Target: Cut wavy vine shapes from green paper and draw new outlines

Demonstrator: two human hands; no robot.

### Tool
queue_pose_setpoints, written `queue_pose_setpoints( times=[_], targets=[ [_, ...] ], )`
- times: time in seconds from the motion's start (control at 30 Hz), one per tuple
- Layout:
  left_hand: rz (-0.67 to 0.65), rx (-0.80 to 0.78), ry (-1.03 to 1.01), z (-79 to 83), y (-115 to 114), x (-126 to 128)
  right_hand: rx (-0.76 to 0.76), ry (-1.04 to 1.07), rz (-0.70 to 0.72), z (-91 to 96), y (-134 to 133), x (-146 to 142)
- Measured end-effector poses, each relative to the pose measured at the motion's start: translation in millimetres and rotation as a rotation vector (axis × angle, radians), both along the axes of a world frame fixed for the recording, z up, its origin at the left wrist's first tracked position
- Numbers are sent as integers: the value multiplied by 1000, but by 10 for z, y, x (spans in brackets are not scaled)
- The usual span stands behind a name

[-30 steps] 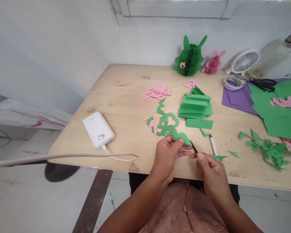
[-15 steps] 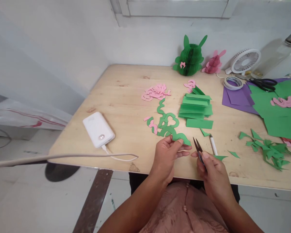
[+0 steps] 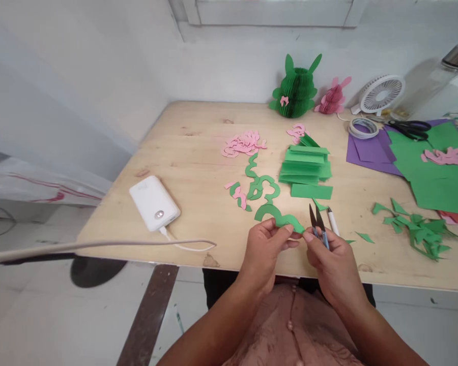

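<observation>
Between the thumb and fingers of my left hand (image 3: pixel 265 249) is a wavy green paper cutout (image 3: pixel 290 221). My right hand (image 3: pixel 332 256) keeps a pair of scissors (image 3: pixel 318 223) in its grip, the blades pointing away from me and slightly apart. The right thumb and fingertip touch the right end of the green cutout. Just beyond my hands lie more curved green cutouts (image 3: pixel 265 190), with a few pink ones (image 3: pixel 237 192) among them. Folded green paper strips (image 3: pixel 304 165) are stacked further back, and a white pen (image 3: pixel 333 221) lies beside the scissors.
Green scraps (image 3: pixel 420 231) are heaped at right, near green sheets (image 3: pixel 438 178) and purple paper (image 3: pixel 374 152). A pink cutout pile (image 3: pixel 244 144), green paper figure (image 3: pixel 295 94), pink figure (image 3: pixel 333 97) and fan (image 3: pixel 381 95) stand further back. A white power bank (image 3: pixel 154 203) with a cable sits left.
My right hand has moved in toward the left, and its fingertips now meet the end of the green cutout. The scissors have swung more upright. The view has shifted slightly.
</observation>
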State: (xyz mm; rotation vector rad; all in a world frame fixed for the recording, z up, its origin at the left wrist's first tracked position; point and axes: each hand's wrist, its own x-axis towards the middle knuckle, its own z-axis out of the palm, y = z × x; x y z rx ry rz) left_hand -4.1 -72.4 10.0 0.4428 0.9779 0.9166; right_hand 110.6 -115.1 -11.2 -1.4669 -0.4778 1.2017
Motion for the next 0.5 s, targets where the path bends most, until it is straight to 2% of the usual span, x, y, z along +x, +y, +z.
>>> queue_pose_setpoints(
  times=[0.23, 0.5],
  targets=[
    [49, -23, -102, -39, -55, -19, 18, -56, 53, 22, 61, 86],
    [130, -47, -133, -64, -73, -40, 5, -33, 29, 4, 58, 55]
  ],
)
